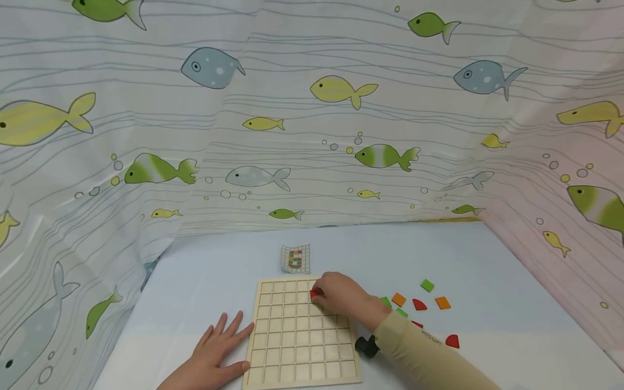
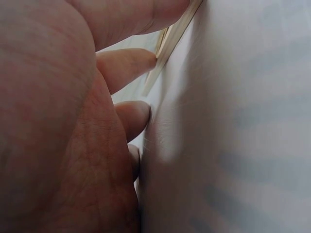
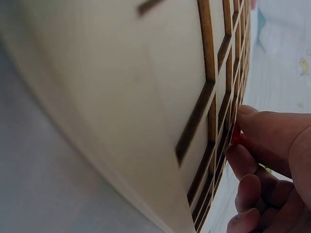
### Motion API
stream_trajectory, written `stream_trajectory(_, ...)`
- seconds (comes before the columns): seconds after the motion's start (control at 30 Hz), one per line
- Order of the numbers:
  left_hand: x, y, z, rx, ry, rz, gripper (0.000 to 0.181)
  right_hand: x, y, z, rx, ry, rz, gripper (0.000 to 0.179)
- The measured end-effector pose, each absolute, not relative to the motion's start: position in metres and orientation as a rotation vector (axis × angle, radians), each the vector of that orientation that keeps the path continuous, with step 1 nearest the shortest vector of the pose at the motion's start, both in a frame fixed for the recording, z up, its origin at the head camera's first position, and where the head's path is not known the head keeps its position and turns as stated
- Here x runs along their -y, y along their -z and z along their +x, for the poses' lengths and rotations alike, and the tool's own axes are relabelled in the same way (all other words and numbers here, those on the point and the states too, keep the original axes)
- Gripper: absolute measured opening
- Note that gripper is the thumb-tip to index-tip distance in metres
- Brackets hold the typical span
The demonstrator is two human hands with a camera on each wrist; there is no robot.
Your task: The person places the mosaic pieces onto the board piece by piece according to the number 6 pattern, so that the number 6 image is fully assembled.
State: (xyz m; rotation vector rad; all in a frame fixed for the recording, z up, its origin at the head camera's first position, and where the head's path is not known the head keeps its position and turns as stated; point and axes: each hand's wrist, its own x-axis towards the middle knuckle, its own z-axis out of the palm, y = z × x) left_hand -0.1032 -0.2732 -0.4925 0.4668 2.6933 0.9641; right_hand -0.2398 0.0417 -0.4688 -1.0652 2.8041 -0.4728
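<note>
A pale wooden grid board (image 1: 302, 339) lies flat on the table, its square cells divided by thin raised strips. Over its far right part, my right hand (image 1: 339, 293) pinches a small red piece (image 1: 313, 294) between thumb and fingers. In the right wrist view the red piece (image 3: 236, 133) shows between the fingertips, close to the grid; the rest of it is hidden. My left hand (image 1: 214, 352) lies spread at the board's left edge, with thumb and index fingertip right at the rim. The left wrist view shows those fingers (image 2: 127, 68) straight against the board's side (image 2: 170, 46).
Right of the board lie several loose pieces, among them an orange square (image 1: 442, 303), a green square (image 1: 427, 285) and a red quarter-round (image 1: 452, 341). A black object (image 1: 366, 346) is at the right wrist. Behind the board lies a small patterned card (image 1: 295, 259). Fish-printed curtains (image 1: 302, 151) surround the table.
</note>
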Motion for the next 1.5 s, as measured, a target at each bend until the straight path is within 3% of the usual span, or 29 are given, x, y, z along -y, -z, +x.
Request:
stream_trajectory(0.7,0.273,0.493,-0.104,-2.685,-0.935,0.416,0.073,-0.037,0.466,-0.238,-2.799,0.423,-1.065,0.011)
stream_trajectory(0.83,0.273,0.494,-0.105,-2.667,-0.932,0.419,0.072,-0.047,0.463,-0.233,-2.783,0.485,-1.021,0.026)
stream_trajectory(1.13,0.273,0.490,-0.104,-2.659,-0.953,0.426,0.072,-0.107,0.454,-0.224,-2.840,0.688,-0.968,0.035)
stream_trajectory(1.5,0.273,0.491,-0.105,-2.619,-0.967,0.410,0.073,-0.210,0.458,-0.213,-2.946,0.842,-0.497,0.037)
